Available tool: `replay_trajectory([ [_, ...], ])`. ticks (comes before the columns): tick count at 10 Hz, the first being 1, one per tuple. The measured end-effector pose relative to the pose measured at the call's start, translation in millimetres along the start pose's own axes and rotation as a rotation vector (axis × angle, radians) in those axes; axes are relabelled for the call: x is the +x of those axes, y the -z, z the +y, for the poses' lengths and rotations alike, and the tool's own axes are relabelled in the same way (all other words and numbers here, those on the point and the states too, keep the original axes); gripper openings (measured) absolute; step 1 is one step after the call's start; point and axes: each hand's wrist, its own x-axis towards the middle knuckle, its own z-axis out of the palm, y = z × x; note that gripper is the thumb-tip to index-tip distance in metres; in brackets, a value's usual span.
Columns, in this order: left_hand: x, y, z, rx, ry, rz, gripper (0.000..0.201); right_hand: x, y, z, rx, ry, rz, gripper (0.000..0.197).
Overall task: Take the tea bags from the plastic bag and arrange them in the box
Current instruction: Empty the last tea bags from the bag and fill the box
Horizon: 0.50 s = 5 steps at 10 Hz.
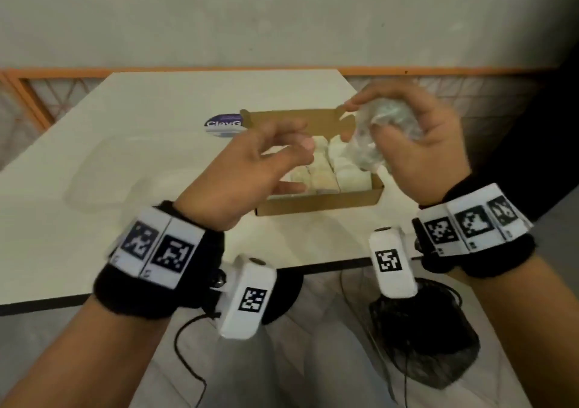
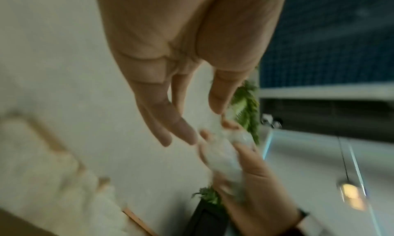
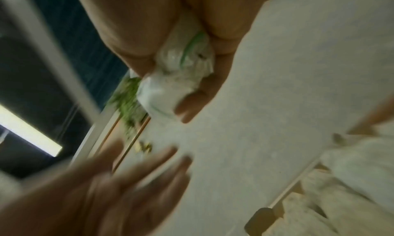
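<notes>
A brown cardboard box (image 1: 319, 205) lies open on the table, its lid (image 1: 291, 122) standing up at the back. Several pale tea bags (image 1: 351, 179) fill it in rows. My right hand (image 1: 416, 144) hovers over the box's right end and grips a crumpled clear plastic bag (image 1: 380, 126), also seen as a white wad (image 3: 177, 81) with a green stripe. My left hand (image 1: 266, 157) hangs above the box's left part, fingers loosely spread and holding nothing. In the left wrist view its fingertips (image 2: 181, 135) nearly reach the plastic bag (image 2: 224, 155).
The white table (image 1: 125, 157) has its near edge just below my wrists. A round purple sticker (image 1: 224, 124) lies behind the box. An orange railing (image 1: 31, 94) runs behind the table. A black mesh pouch (image 1: 423, 338) with cables rests on my lap.
</notes>
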Motion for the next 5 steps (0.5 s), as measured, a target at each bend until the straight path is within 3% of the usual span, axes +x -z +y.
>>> replay_trajectory([
  [1, -35, 6, -23, 0.288, -0.094, -0.105, 0.026, -58, 52, 16, 0.186, -0.194, 0.273, 0.033],
  [2, -71, 10, -80, 0.423, 0.246, -0.286, 0.033, -133, 91, 37, 0.458, -0.473, 0.514, 0.03],
  [3, -95, 15, -161, 0.432, 0.474, -0.231, 0.016, -198, 114, 72, 0.565, -0.758, 0.759, 0.03],
  [4, -113, 32, -229, 0.613, 0.591, -0.127, 0.02, -256, 131, 138, 0.477, -1.036, 1.038, 0.04],
  [5, -118, 62, -290, 0.728, 0.67, -0.038, 0.03, -290, 137, 206, 0.368, -1.238, 1.055, 0.028],
])
